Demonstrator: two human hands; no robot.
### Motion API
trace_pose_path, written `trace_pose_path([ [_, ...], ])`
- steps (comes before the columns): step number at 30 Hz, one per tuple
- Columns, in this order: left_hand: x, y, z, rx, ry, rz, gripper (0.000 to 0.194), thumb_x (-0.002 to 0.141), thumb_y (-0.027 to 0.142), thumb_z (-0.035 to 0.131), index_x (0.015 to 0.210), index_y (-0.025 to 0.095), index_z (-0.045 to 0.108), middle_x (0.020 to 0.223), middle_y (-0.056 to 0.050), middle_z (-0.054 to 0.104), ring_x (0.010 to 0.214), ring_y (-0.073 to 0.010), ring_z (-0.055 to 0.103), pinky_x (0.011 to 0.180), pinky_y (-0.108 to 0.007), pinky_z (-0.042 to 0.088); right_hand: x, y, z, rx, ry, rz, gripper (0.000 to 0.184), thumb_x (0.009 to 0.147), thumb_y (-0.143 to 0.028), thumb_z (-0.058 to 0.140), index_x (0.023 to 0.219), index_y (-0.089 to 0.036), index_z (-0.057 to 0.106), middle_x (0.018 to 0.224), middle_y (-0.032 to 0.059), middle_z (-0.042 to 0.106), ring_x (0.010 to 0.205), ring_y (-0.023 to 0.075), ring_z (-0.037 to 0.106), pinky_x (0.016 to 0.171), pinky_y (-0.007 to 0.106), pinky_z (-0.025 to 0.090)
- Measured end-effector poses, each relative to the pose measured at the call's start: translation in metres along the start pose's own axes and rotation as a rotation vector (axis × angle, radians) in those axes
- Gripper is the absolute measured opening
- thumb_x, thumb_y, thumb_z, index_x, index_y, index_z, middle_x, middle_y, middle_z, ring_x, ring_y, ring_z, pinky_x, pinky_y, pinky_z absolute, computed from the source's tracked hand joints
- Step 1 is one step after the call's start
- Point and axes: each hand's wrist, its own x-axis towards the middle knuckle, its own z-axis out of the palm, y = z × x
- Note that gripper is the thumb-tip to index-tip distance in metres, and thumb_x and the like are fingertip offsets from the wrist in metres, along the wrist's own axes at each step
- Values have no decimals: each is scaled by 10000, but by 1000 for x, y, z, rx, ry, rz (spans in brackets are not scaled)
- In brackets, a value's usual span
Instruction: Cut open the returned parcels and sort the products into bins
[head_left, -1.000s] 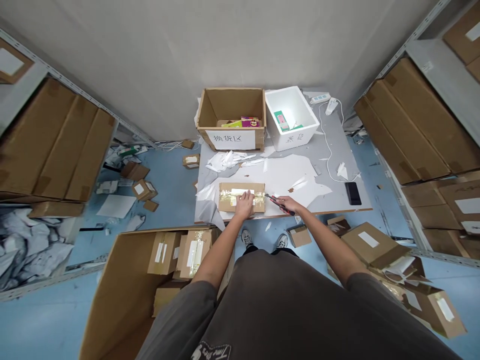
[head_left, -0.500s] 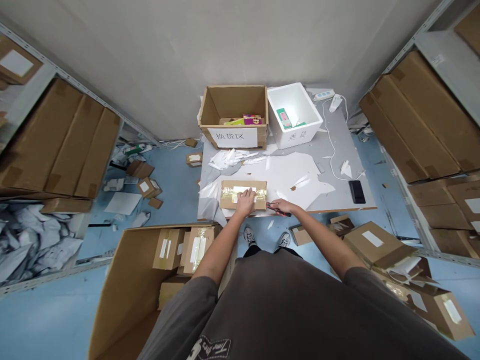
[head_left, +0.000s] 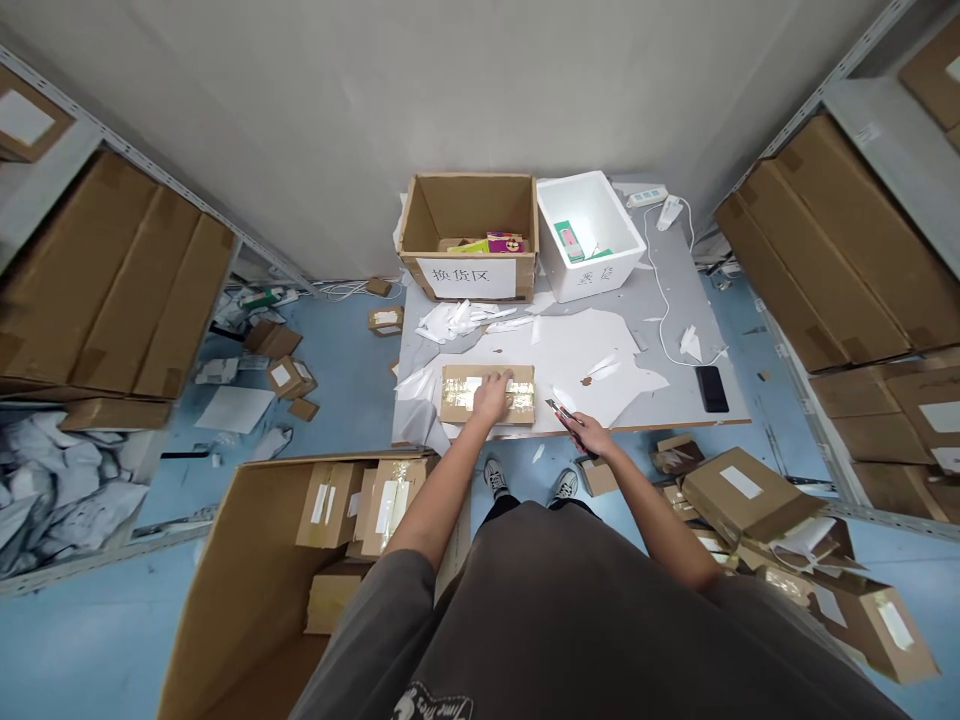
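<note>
A small brown cardboard parcel sealed with shiny tape lies near the front edge of the grey table. My left hand rests flat on top of it, fingers spread. My right hand is closed round a red and black utility knife just right of the parcel, at the table's front edge, its blade end pointing towards the parcel but apart from it.
An open cardboard box with a label and a white foam box stand at the table's back. Torn white paper, a cable and a black phone lie on the table. A big carton of parcels stands left; loose parcels right.
My right hand with the knife has drawn back from the parcel's right end, moving right and towards me. The left hand has stayed on the parcel.
</note>
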Motion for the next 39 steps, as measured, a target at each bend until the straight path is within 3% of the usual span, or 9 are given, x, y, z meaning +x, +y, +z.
trace_pose_path([
  [3,17,8,-4,60,-21,31,715,854,282,825,1504,301,526,1566,-137,537,1440,-350,463,1106,-464,485,-9,6,15,63,116,-4,502,893,-755,557,969,-260,525,576,-69,525,418,144,477,417,256,383],
  [7,32,10,-2,159,-68,81,866,773,320,913,1533,285,499,1607,-167,500,1507,-420,377,1225,-601,323,-17,13,28,65,177,-19,535,894,-745,543,1075,-243,579,616,-63,537,442,153,485,445,273,408],
  [11,43,7,5,183,-96,96,930,761,292,906,1577,251,460,1545,-210,534,1451,-414,445,1172,-568,392,-18,11,27,-20,184,-37,497,956,-725,468,1057,-255,597,664,-48,558,511,160,528,518,270,448],
  [16,53,-1,14,138,-127,140,874,818,306,817,1601,204,442,1493,-226,555,1438,-406,471,1114,-504,463,-6,-1,21,-155,219,-77,445,1051,-627,333,966,-265,578,732,-20,608,635,177,583,615,259,468],
  [20,50,-1,21,122,-77,123,855,836,277,790,1608,193,432,1535,-246,531,1510,-432,417,1155,-529,441,4,-10,19,-267,237,-89,379,1065,-540,387,1079,-264,646,809,6,675,773,216,641,694,273,462],
  [24,42,-2,29,147,-17,152,787,894,247,727,1607,103,426,1618,-321,447,1568,-466,358,1197,-571,409,13,-15,14,-499,224,-145,305,1021,-456,575,1221,-250,675,1084,66,738,986,254,664,780,291,448],
  [27,35,-10,34,133,3,213,666,979,254,609,1596,65,447,1665,-312,407,1607,-430,320,1247,-581,365,22,-22,10,-676,212,-217,301,1034,-395,597,1277,-235,676,1212,100,716,1124,271,631,853,303,439],
  [32,24,-20,49,93,75,221,567,1048,250,475,1583,64,485,1663,-264,446,1619,-359,329,1307,-584,301,36,-44,2,-938,158,-337,303,1068,-395,591,1307,-237,688,1162,118,688,1122,278,589,864,321,421],
  [39,17,-19,64,30,95,199,621,1019,282,569,1607,103,477,1682,-242,423,1639,-356,272,1327,-605,272,42,-59,-3,-1204,120,-455,325,1085,-365,557,1342,-225,697,1209,184,643,1129,330,538,896,375,383],
])
